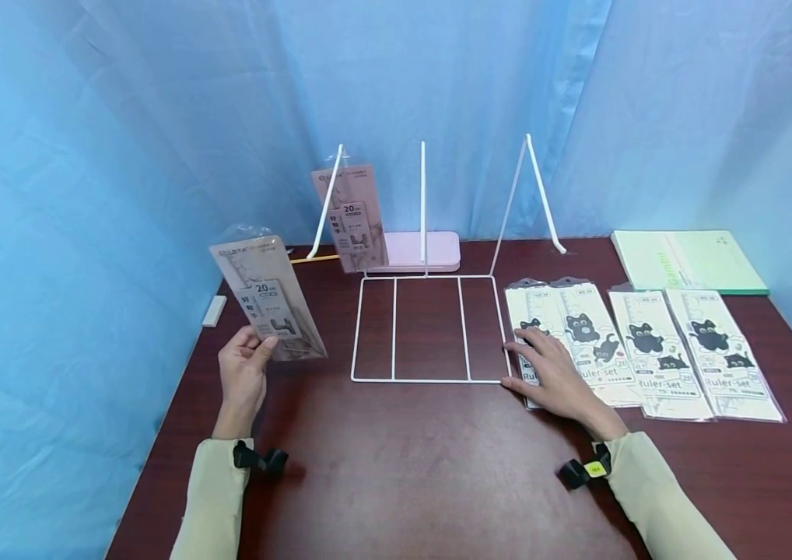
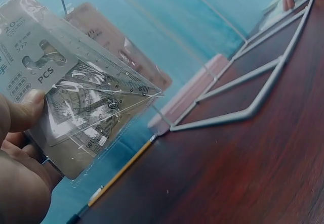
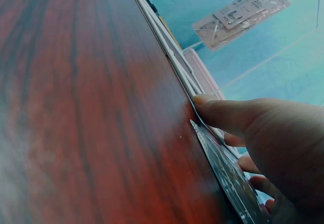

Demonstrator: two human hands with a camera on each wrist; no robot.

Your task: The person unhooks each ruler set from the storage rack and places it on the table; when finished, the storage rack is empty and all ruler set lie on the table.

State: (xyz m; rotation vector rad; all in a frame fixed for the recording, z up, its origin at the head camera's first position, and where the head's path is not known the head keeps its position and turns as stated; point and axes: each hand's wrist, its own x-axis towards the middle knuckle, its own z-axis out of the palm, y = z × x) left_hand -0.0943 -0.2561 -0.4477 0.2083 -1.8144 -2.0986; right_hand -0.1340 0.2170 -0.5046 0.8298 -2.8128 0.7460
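My left hand (image 1: pixel 245 369) pinches the lower edge of a clear-wrapped ruler set (image 1: pixel 266 311) on a beige card, held up left of the white wire rack (image 1: pixel 431 382). Transparent rulers and a protractor (image 2: pixel 76 102) show through its wrapper in the left wrist view. A similar ruler set (image 1: pixel 354 222) with a pinkish card hangs at the rack's left prong. My right hand (image 1: pixel 553 373) rests at the rack's front right corner, thumb (image 3: pixel 223 112) against the wire and fingers spread over a cat-printed ruler set (image 1: pixel 532 303).
Several cat-printed ruler sets (image 1: pixel 662 350) lie at the right, in front of a green notebook (image 1: pixel 690 260). Behind the rack lies a pink case (image 1: pixel 441 250). A yellow pencil (image 2: pixel 124 171) and a white eraser (image 1: pixel 214 311) are at the left. Blue curtains (image 1: pixel 438 70) enclose the table.
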